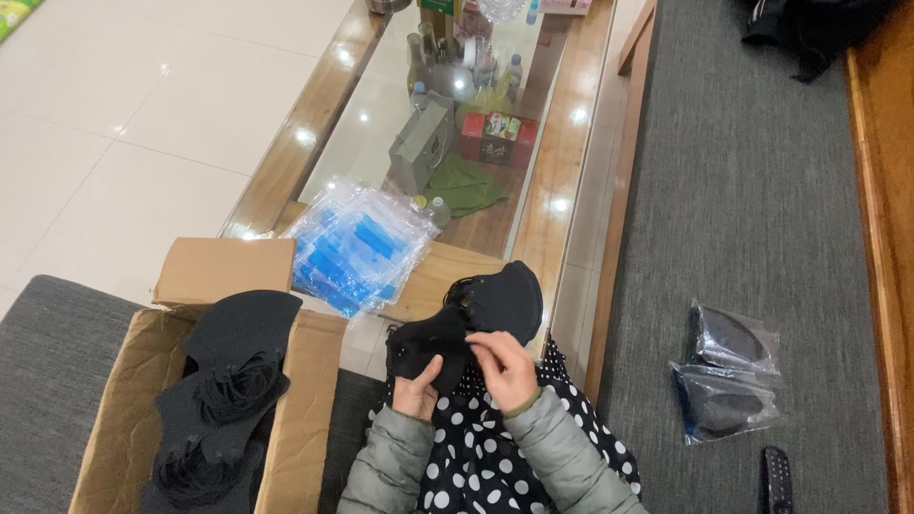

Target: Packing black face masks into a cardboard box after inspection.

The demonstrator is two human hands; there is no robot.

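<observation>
Glass-topped counter (571,162) at 12 o'clock, grey sofa (752,238) at 3; left hand (417,392) and right hand (503,366) both pinch a black mask (476,319).

Warm indoor light is falling from overhead, leaving the scene evenly bright. Small white glare spots are glinting on the glass tabletop (533,181) in the upper middle and on the floor tiles (143,105) at upper left. Shadows are staying soft. Straight edges are bowing slightly toward the frame's borders; focus is holding throughout.
</observation>
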